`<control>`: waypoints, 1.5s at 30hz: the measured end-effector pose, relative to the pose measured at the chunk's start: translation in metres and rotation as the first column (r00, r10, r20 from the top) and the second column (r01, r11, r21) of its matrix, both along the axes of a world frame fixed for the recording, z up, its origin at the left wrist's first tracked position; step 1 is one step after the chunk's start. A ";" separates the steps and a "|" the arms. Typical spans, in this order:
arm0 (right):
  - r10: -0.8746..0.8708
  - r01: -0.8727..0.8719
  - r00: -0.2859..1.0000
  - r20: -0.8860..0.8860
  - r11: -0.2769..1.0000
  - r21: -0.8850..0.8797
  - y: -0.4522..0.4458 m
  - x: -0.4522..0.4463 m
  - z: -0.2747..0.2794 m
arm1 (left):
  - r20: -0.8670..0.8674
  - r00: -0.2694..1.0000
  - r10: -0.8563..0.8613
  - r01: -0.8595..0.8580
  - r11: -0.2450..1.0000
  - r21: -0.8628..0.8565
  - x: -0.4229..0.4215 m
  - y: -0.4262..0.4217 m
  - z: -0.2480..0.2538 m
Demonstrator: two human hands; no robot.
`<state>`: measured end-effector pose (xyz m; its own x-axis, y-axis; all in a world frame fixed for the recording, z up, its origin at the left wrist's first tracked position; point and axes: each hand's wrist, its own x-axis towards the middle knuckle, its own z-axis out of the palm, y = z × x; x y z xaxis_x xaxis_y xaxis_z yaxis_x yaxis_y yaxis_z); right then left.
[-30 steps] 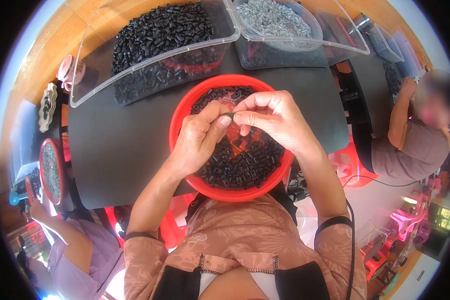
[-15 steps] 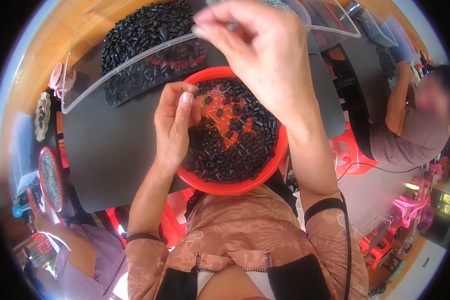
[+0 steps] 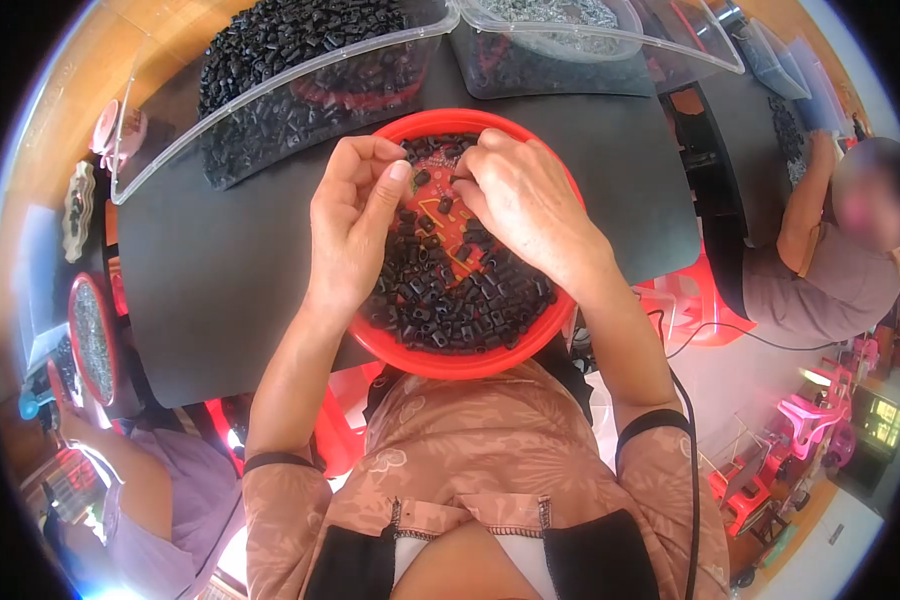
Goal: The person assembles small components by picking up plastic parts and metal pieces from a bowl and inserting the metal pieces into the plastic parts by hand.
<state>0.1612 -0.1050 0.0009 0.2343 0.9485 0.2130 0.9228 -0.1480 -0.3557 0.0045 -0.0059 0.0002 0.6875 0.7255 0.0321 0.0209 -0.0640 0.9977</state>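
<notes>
Dark and smooth, the tabletop [image 3: 220,270] has a red basin [image 3: 460,365] at its near edge, the rim hiding part of that edge. Small black plastic pieces [image 3: 460,305] fill the basin: short, stubby and tube-like, with slightly glossy sides, rounded corners and openings that show as dark holes on many of them. They heap thickest along the basin's near rim and thin out toward the middle, where the red bottom shows yellow printed lines. The left hand [image 3: 355,215] is over the basin's left rim, fingers curled, thumb tip close to the forefinger; whether anything is pinched there cannot be told. The right hand [image 3: 525,205] reaches in over the far right rim, fingers bent and bunched beside loose pieces; its grip is hidden. Along the table's far edge, a clear bin [image 3: 300,70] carries many more such pieces.
</notes>
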 end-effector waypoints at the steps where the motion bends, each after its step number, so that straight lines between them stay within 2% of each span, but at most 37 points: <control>1: 0.023 -0.022 1.000 -0.020 0.998 0.053 -0.001 0.001 0.004 | -0.013 1.000 -0.012 0.012 1.000 -0.003 0.000 0.000 0.000; 3: 0.067 -0.058 0.997 -0.043 0.982 0.178 -0.002 0.000 0.012 | -0.038 0.999 -0.037 0.037 0.999 -0.012 0.001 0.000 0.000; 5: 0.105 -0.084 0.993 -0.050 0.944 0.320 -0.001 -0.004 0.018 | 0.022 0.994 -0.109 0.111 0.987 -0.112 0.000 0.000 -0.001; 8: 0.201 -0.171 0.979 -0.030 0.895 0.413 0.002 -0.011 0.017 | 0.085 0.984 -0.159 0.173 0.965 -0.198 -0.001 0.003 -0.003; 11: 0.233 -0.129 0.952 -0.197 0.893 0.430 0.005 -0.013 0.013 | 0.114 0.984 -0.135 0.160 0.955 -0.251 -0.003 0.006 -0.002; 12: 0.214 -0.080 0.926 -0.311 0.916 0.393 0.002 -0.014 0.017 | 0.122 0.985 -0.120 0.149 0.952 -0.268 -0.004 0.007 -0.001; 16: 0.005 0.084 0.936 -0.353 0.968 0.238 -0.002 -0.009 0.014 | 0.222 0.975 -0.011 0.066 0.967 -0.244 -0.002 0.008 -0.003; 19: -0.049 0.083 0.980 -0.195 0.983 0.166 -0.003 -0.006 0.010 | 0.242 0.969 0.045 0.006 0.979 -0.206 0.000 0.008 -0.003; 25: -0.063 0.058 0.996 -0.070 0.996 -0.060 0.005 -0.016 0.010 | 0.202 0.979 0.008 0.036 0.977 -0.211 -0.002 0.010 -0.004; 31: -0.055 0.057 0.998 0.026 0.996 -0.073 0.012 -0.015 -0.001 | 0.201 0.979 0.002 0.046 0.971 -0.233 -0.001 0.007 -0.001; 34: -0.039 0.035 0.998 -0.044 0.995 -0.090 0.011 -0.015 0.004 | 0.229 0.973 -0.008 0.074 0.957 -0.282 0.000 0.007 -0.002; 37: 0.015 0.057 0.949 -0.316 0.974 0.217 0.007 -0.011 0.000 | 0.269 0.962 -0.037 0.133 0.927 -0.350 -0.002 0.012 -0.004; 40: -0.015 0.209 0.717 -0.697 0.958 0.195 -0.001 -0.014 0.020 | 0.328 0.943 -0.059 0.200 0.887 -0.417 -0.005 0.014 -0.007; 43: 0.025 0.265 0.596 -0.802 0.937 0.226 -0.004 -0.012 0.028 | 0.343 0.937 -0.072 0.234 0.858 -0.458 -0.003 0.014 -0.005; 45: 0.063 0.257 0.606 -0.793 0.928 0.270 -0.005 -0.015 0.029 | 0.339 0.938 -0.077 0.240 0.848 -0.472 -0.003 0.014 -0.005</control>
